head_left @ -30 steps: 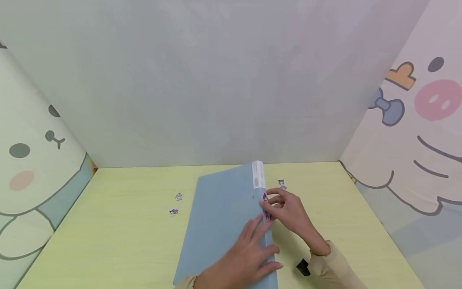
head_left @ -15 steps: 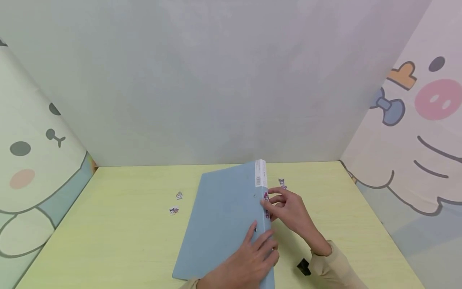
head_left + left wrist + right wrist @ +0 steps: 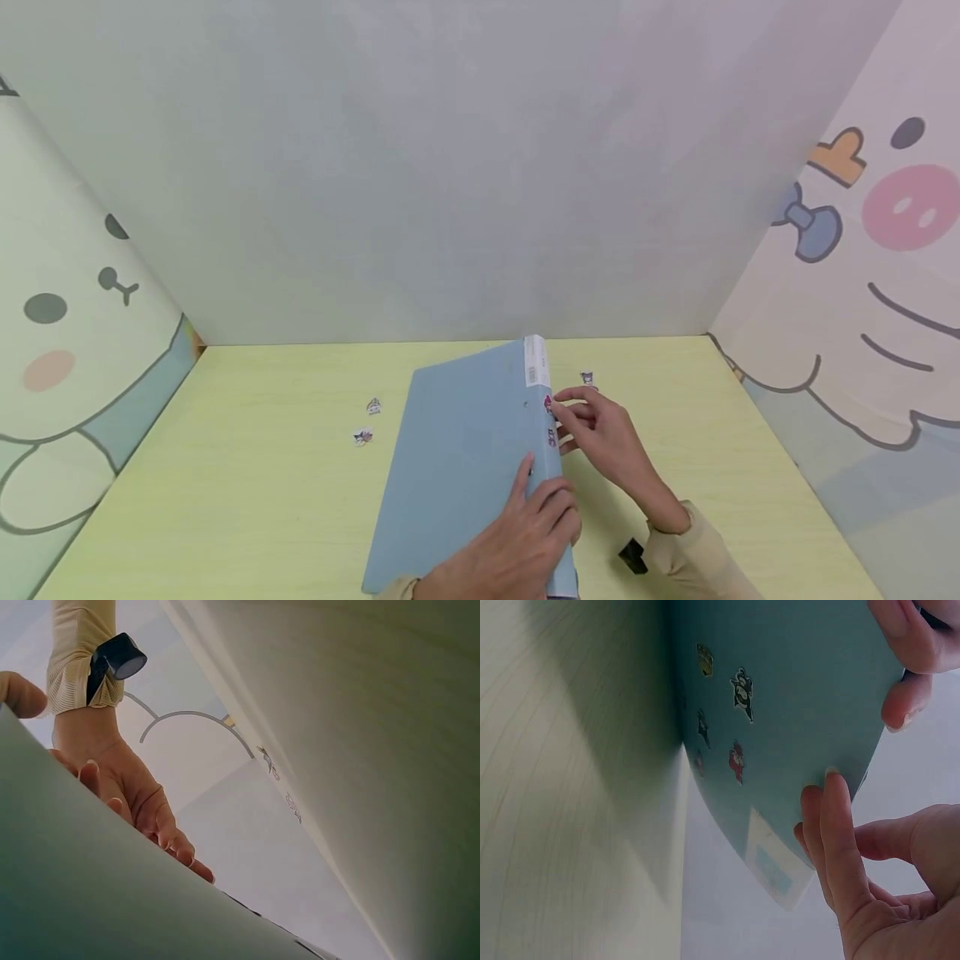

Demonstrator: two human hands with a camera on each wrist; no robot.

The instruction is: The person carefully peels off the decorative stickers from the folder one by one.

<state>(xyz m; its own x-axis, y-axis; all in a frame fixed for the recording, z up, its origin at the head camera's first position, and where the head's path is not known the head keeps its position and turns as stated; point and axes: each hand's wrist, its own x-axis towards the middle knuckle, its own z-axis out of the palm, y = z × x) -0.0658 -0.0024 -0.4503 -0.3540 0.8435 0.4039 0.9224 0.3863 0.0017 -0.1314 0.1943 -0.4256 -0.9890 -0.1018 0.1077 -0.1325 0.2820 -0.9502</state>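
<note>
A light blue folder [image 3: 457, 467] stands tilted on the table, its spine toward the right. My left hand [image 3: 521, 537] grips its lower spine, the index finger lying along the cover. Higher up, my right hand [image 3: 609, 433] pinches the spine, with the thumb by a purple-pink cartoon sticker [image 3: 548, 405] and the other fingers behind. Just below is a second sticker [image 3: 552, 437]. In the right wrist view, those right fingers [image 3: 838, 840] press flat on the folder's other cover, which bears several small stickers, among them a red one [image 3: 736, 761]. A white barcode label [image 3: 536, 361] covers the spine's top.
Two loose stickers lie left of the folder, one white [image 3: 374, 406] and one purple [image 3: 362, 436]. Another sticker [image 3: 587, 379] lies beyond the right hand. A black object [image 3: 633, 556] is at the right sleeve. A grey wall [image 3: 450, 208] rises behind the pale yellow table [image 3: 247, 483].
My left hand has slid down the spine and its fingers have curled over it. My right thumb has shifted slightly up, uncovering more of the spine stickers. The folder has tilted slightly.
</note>
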